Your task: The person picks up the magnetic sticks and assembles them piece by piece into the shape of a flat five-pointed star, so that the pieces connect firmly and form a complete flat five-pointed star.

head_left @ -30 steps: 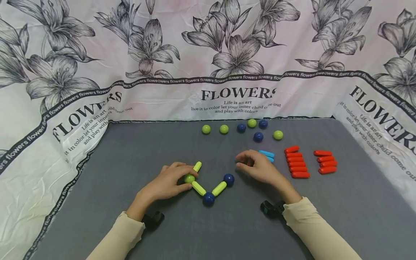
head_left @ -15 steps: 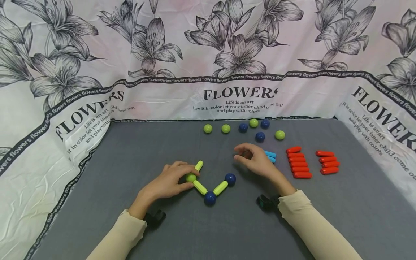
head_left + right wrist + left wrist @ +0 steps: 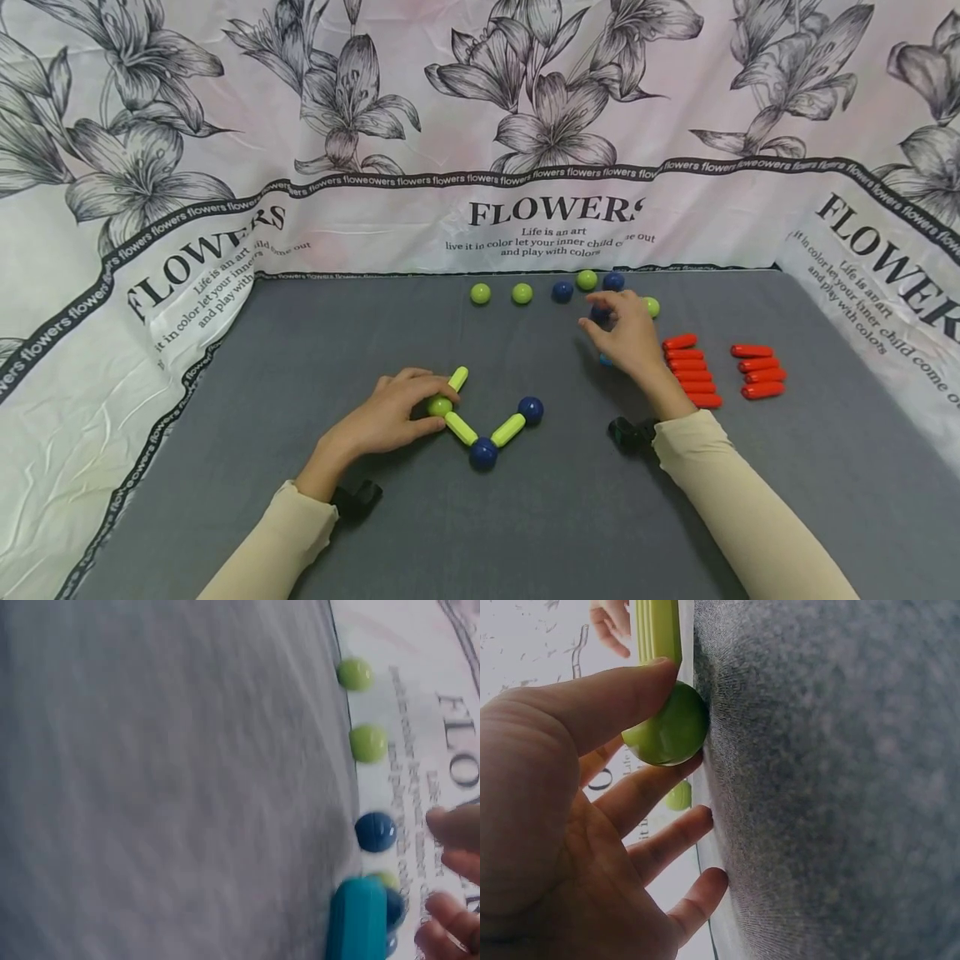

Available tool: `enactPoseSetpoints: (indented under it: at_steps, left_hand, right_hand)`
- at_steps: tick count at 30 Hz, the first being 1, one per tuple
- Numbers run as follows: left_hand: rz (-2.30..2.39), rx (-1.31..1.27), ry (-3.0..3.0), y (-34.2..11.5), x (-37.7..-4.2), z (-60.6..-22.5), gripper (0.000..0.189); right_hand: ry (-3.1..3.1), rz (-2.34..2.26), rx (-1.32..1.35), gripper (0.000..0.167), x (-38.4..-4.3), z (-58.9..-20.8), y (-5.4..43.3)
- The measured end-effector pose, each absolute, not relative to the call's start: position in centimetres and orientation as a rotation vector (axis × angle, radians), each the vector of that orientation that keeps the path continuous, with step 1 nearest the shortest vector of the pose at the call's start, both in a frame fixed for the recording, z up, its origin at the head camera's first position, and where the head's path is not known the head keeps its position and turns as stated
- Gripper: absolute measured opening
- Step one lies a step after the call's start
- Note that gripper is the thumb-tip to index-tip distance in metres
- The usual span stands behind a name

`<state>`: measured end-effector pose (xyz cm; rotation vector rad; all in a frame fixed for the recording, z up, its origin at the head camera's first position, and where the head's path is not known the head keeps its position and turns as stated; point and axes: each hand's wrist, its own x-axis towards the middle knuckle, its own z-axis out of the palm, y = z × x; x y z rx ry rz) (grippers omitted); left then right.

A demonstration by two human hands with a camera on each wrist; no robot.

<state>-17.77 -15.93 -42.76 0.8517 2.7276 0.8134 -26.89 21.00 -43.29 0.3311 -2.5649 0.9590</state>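
Observation:
My left hand (image 3: 386,415) pinches a green ball (image 3: 671,727) between thumb and fingers, close over the grey cloth. This ball is part of a chain: one yellow-green stick (image 3: 457,379) points away from it, and another yellow-green stick (image 3: 461,428) runs to a dark blue ball (image 3: 483,454). From there a third yellow-green stick (image 3: 508,431) reaches another blue ball (image 3: 531,409). At the back right my right hand (image 3: 630,340) reaches with thumb and fingers parted, overlapping a loose blue ball (image 3: 600,313). Beneath that hand lies a blue stick (image 3: 357,919), mostly hidden in the head view.
Loose green balls (image 3: 522,292) and blue balls (image 3: 562,291) line the back edge. Two columns of red sticks (image 3: 690,365) lie at the right. A floral cloth (image 3: 360,225) stands behind and along both sides of the grey tabletop (image 3: 465,533).
My right hand has moved away and to the right, from beside the blue sticks to the loose balls at the back. My left hand stays on the green ball.

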Motion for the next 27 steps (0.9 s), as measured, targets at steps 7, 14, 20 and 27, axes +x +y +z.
enactPoseSetpoints:
  at_steps: [7, 14, 20, 27]
  left_hand:
    - [0.811, 0.854, 2.728, -15.9, -17.9, -42.8, 0.032]
    - [0.809, 0.854, 2.728, -16.0, -17.9, -42.9, 0.033]
    - [0.804, 0.847, 2.729, -16.0, -17.9, -42.9, 0.033]
    - [0.806, 0.846, 2.724, -16.1, -17.9, -42.8, 0.033]
  right_hand:
    - [-2.739, 0.799, 0.122, 0.051, -27.6, -43.0, 22.9]
    - [-2.859, 0.855, 0.075, 0.049, -27.2, -42.4, 23.4]
    - [-2.875, 0.951, 0.046, 0.053, -26.5, -41.8, 24.1]
    - [-3.046, 0.915, 0.193, 0.053, -26.1, -41.1, 24.9]
